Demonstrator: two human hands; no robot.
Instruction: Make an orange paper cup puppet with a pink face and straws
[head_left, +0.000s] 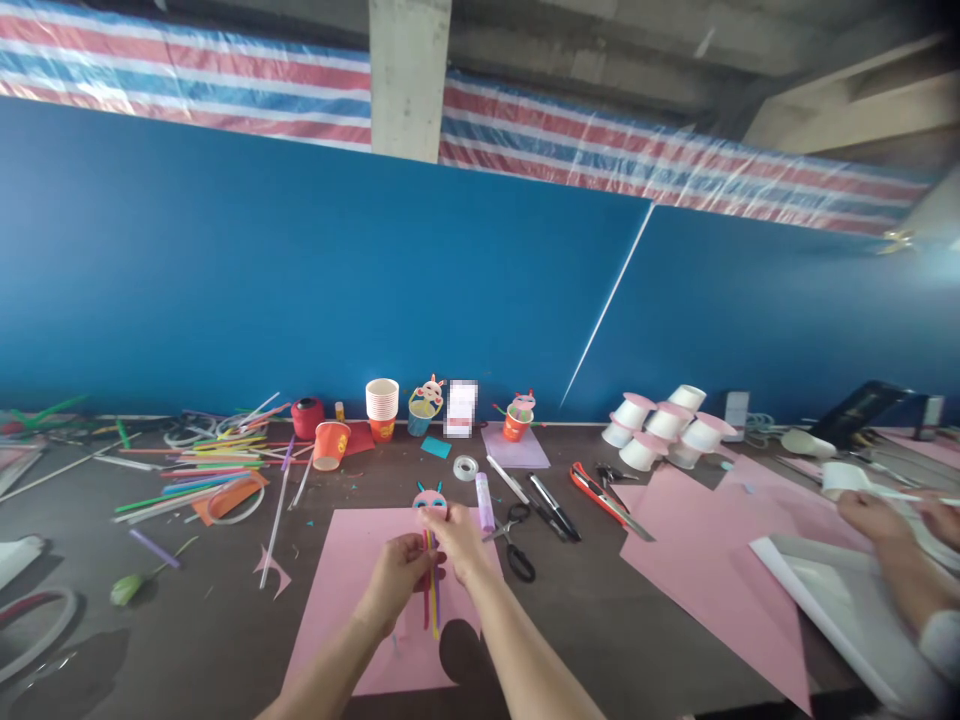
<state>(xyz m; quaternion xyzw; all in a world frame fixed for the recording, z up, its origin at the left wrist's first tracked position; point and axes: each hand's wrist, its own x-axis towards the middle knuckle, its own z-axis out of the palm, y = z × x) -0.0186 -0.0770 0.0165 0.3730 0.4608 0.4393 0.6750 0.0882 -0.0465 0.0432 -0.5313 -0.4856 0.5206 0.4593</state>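
Observation:
Over a pink paper sheet (337, 620), my right hand (459, 540) pinches a small pink paper face (430, 499) with blue eyes and blue horns on top. My left hand (401, 575) is closed around the upper part of red, yellow and purple straws (436, 615), which hang down below the face. The fingers hide the place where straws and face meet. A round hole with the dark table showing lies in the sheet by my right forearm. Black-handled scissors (519, 560) and a purple glue stick (484, 502) lie just right of my hands.
Left lie many loose straws (202, 480) and an orange paper cup (331, 446). Behind stand a cup stack (382, 400) and two decorated cups. A red utility knife (600, 492), pens and stacked white cups (667, 428) are right. Another person's hands (874, 515) work at far right.

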